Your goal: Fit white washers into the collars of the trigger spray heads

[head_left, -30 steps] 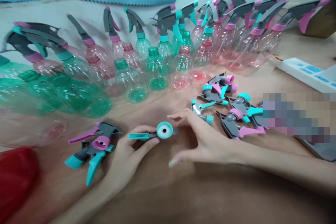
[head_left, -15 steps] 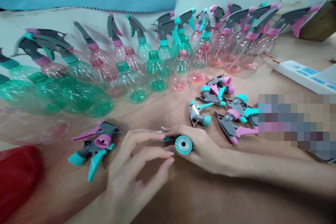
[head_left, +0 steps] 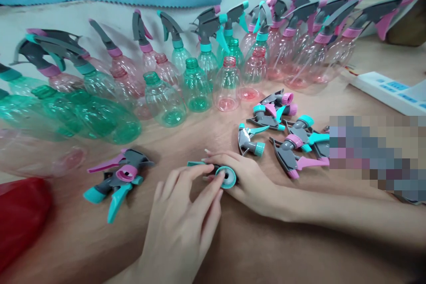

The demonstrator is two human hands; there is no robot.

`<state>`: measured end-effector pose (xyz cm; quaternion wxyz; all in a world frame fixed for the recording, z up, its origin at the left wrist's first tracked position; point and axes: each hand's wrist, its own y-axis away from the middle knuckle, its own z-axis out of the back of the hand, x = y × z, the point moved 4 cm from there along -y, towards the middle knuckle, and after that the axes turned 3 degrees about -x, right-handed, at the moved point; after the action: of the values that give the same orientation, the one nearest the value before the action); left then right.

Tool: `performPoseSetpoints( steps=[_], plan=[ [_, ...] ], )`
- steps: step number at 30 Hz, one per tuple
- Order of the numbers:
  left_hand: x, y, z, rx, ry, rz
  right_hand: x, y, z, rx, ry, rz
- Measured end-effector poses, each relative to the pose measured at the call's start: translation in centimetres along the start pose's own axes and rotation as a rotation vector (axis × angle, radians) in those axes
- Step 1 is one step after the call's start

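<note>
My right hand [head_left: 248,182] is wrapped round a trigger spray head, whose turquoise collar [head_left: 230,178] faces me with its white inside showing. The sprayer's trigger points left, partly hidden by fingers. My left hand [head_left: 186,213] is at the collar, its fingertips pinching the near left rim; one tip covers part of the white inside. To the left lies a small pile of spray heads with a pink collar [head_left: 127,172] on top. Several more spray heads, one with a turquoise collar [head_left: 259,148], lie beyond my right hand.
Bottles without heads, such as a green one [head_left: 197,86] and a pink one [head_left: 228,84], stand behind. Bottles with heads line the wall. Green bottles [head_left: 109,120] lie at left, near a red object [head_left: 23,217]. A white power strip [head_left: 388,91] lies at right.
The spray head passed from my left hand to my right hand. My left hand let go, then came back with its fingertips on the collar.
</note>
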<state>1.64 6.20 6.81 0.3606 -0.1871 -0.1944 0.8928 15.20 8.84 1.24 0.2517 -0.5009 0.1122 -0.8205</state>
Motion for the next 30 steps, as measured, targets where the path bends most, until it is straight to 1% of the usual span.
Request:
performPoseSetpoints(
  steps=[4,8,12,15,19,23,26,28,30],
  plan=[
    [-0.6,0.3,-0.6,-0.002,-0.029,-0.058,-0.2,0.1,-0.1,-0.024,0.002,-0.007],
    [-0.5,0.3,-0.9,-0.010,-0.024,-0.082,-0.6,0.4,-0.4,-0.041,-0.004,0.001],
    [0.0,-0.2,-0.7,-0.055,-0.014,-0.042,-0.5,0.5,-0.5,-0.010,0.001,-0.006],
    [0.3,-0.5,-0.7,-0.062,0.027,-0.001,-0.3,0.3,-0.5,0.009,0.021,-0.009],
    [0.7,-0.1,-1.2,-0.024,0.054,0.025,-0.2,0.1,-0.5,0.040,0.034,-0.006],
    [0.8,0.9,-1.4,0.013,0.034,-0.030,-0.4,0.0,-0.3,0.025,0.008,-0.052],
    [0.5,1.3,-1.2,0.025,-0.060,-0.098,-0.4,-0.2,-0.1,0.010,-0.033,-0.051],
    [0.2,1.3,-1.2,0.010,-0.145,-0.136,-0.3,-0.2,-0.1,0.003,-0.044,-0.043],
    [-0.1,1.1,-1.3,-0.030,-0.199,-0.159,-0.3,-0.2,-0.1,-0.005,-0.049,-0.041]
  ],
)
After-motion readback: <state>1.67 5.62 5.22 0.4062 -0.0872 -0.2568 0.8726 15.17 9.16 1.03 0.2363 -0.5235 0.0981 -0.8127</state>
